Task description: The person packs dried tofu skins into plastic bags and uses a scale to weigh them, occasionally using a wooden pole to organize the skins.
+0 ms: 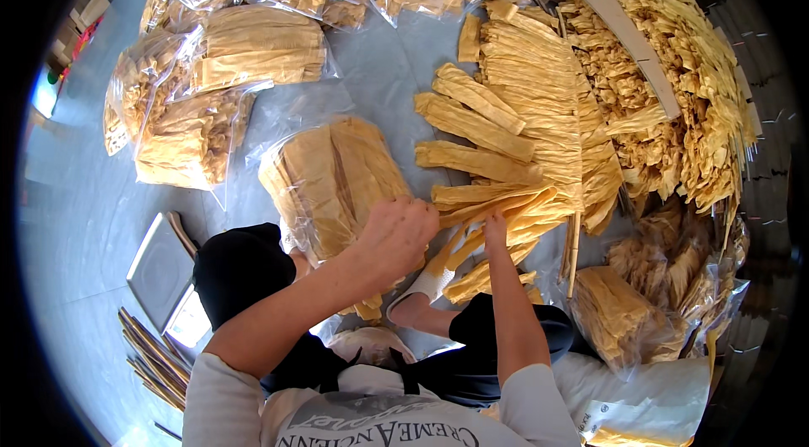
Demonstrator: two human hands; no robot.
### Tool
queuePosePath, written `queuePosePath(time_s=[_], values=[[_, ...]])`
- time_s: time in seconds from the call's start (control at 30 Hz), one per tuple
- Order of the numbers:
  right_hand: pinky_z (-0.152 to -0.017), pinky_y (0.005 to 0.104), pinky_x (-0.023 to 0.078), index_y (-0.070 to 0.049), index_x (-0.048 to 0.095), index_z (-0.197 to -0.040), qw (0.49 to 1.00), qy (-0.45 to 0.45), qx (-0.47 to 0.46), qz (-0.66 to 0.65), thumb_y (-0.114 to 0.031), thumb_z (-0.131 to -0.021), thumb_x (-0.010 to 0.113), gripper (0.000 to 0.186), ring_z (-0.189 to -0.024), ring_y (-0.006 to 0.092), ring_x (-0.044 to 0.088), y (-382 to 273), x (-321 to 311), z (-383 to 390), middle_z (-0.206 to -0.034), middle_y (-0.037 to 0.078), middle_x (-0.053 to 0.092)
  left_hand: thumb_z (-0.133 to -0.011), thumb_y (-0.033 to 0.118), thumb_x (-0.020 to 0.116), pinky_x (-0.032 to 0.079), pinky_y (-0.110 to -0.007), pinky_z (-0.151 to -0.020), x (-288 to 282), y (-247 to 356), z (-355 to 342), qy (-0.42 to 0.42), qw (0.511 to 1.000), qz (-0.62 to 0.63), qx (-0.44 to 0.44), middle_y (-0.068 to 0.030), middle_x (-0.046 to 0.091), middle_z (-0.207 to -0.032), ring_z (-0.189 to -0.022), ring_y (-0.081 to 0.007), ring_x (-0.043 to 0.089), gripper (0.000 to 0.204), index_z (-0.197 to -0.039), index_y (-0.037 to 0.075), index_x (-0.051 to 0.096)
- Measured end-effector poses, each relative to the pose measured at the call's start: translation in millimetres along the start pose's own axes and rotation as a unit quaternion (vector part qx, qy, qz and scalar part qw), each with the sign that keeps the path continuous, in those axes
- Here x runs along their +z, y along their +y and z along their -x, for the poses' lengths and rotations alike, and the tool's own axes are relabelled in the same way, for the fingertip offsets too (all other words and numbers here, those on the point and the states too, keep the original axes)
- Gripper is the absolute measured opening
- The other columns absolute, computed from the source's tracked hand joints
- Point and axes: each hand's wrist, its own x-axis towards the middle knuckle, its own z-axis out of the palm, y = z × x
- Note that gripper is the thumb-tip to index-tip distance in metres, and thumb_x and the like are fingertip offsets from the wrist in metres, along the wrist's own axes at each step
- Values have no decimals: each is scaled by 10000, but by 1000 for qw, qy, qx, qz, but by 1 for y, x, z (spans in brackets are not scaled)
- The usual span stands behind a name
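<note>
My left hand (398, 235) is closed on the near end of a long yellow strip of what looks like dried tofu skin (465, 209), just beside a filled bag. My right hand (495, 230) pinches the same bunch of strips a little to the right. These strips run into a broad row of tofu skin (535, 101) lying along a bamboo stick (576, 232). Several folded pieces (474, 160) stick out to the row's left. Before my left hand lies a clear plastic bag (333, 182) packed with flat folded tofu skin.
Filled clear bags (257, 47) lie at the far left and along the back. A large heap of tofu skin (674, 93) with a cardboard strip (628, 38) on it rises at right. A flat scale (164, 270) and loose sticks (152, 358) are at left; a white sack (640, 396) sits near right.
</note>
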Motion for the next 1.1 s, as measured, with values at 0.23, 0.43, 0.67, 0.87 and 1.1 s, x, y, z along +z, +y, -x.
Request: queuePosePath(time_s=[0.23,0.43,0.67,0.87,1.1], values=[[-620,235,405,52,436,-1245,987,58,-115,-92,-66,-856,517,415,-708,90,458,-68,20,123,-812,20,513,-684,51,549,459,-408,-621,10,1,1,64,997,37,17,-158,573,-685,-700,-332,578,55,-705,0,553],[-708,185,407,73,536,-1136,974,106,-169,-102,42,-792,592,350,-740,55,486,-80,5,209,-836,-7,545,-742,91,541,451,-419,-608,20,2,-9,27,994,103,-18,-162,578,-682,-699,-346,571,82,-716,17,565],[-639,156,382,29,575,-1098,955,111,-237,-142,54,-805,553,295,-689,27,458,-112,-5,271,-780,-37,511,-722,100,546,445,-376,-577,28,-9,0,-25,976,217,-8,-146,590,-665,-635,-310,567,107,-762,36,622],[-838,238,415,25,498,-1136,948,80,-223,-213,97,-822,433,329,-925,114,532,-131,-17,282,-1014,53,559,-763,130,565,459,-297,-587,38,-20,6,-97,950,297,24,-106,630,-685,-620,-195,597,169,-847,12,653],[-817,224,401,-15,293,-1283,909,20,-391,-145,47,-851,474,473,-939,107,513,-168,-5,310,-1060,79,549,-887,300,499,495,-279,-722,3,-4,7,-214,864,454,-41,-112,642,-950,-794,-190,629,362,-1069,-2,578]])
